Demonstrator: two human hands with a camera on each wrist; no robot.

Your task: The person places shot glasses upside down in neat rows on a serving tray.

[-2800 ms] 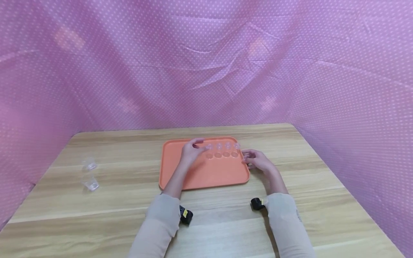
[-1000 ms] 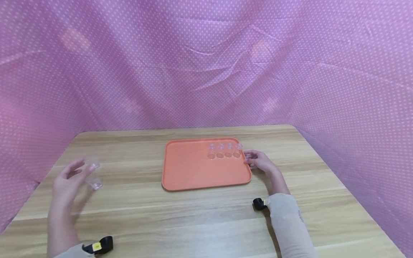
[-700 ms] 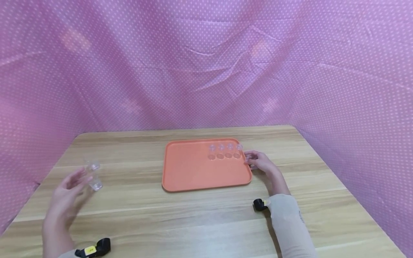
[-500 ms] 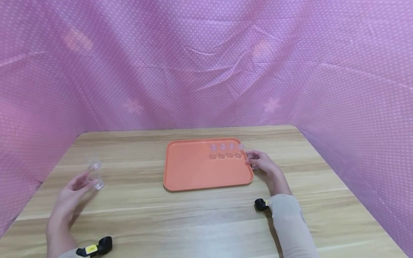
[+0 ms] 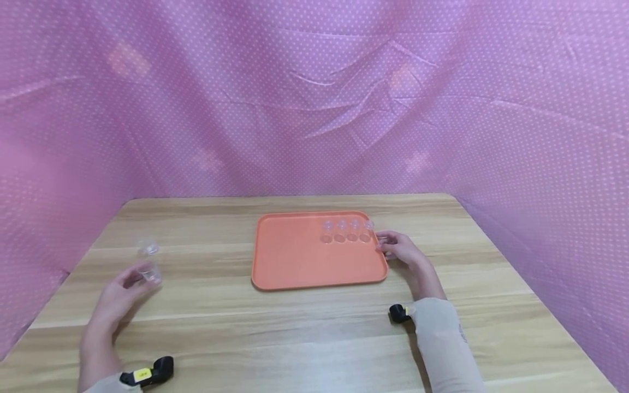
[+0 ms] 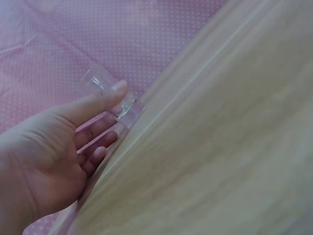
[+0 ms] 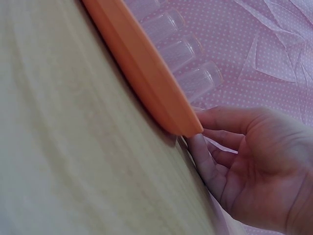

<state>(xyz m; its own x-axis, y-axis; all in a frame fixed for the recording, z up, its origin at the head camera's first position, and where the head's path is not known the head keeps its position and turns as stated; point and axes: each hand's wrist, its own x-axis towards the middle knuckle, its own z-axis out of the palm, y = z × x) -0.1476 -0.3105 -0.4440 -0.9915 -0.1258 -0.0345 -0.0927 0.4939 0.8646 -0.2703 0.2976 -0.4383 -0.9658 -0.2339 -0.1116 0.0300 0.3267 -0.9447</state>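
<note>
At the table's left side my left hand (image 5: 120,295) pinches a clear shot glass (image 5: 151,274) between thumb and fingers. In the left wrist view the shot glass (image 6: 131,111) stands about upright with its thick base low; whether it touches the table I cannot tell. Just beyond it is a second clear shot glass (image 5: 149,249). My right hand (image 5: 400,249) grips the right edge of the orange tray (image 5: 295,262), with the thumb at the rim and a finger against the edge below. Several clear shot glasses (image 5: 340,232) stand in a row at the tray's far right; they appear upside down.
The light wooden table (image 5: 275,338) runs back to a pink dotted cloth (image 5: 295,109), which also hangs along both sides. A black wrist camera (image 5: 159,370) is strapped on the left wrist, and another black camera (image 5: 398,313) on the right.
My left hand has moved from the tray to the table's left side, past the farther glass, and now holds the nearer shot glass. My right hand has stayed at the tray's edge.
</note>
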